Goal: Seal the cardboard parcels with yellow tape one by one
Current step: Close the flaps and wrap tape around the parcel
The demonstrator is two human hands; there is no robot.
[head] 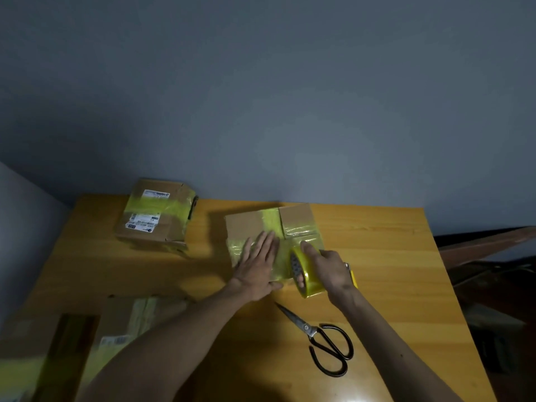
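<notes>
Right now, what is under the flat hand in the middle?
The left hand presses flat on the cardboard parcel, on a strip of yellow tape. Whatever lies right beneath the palm is covered, so I cannot see it.

Your left hand [256, 264] presses flat on the cardboard parcel [271, 227] while your right hand [326, 268] grips the yellow tape roll [304, 272] on the tabletop [377, 256].

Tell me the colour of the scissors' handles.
Black handles on the scissors, seen in head view.
</notes>
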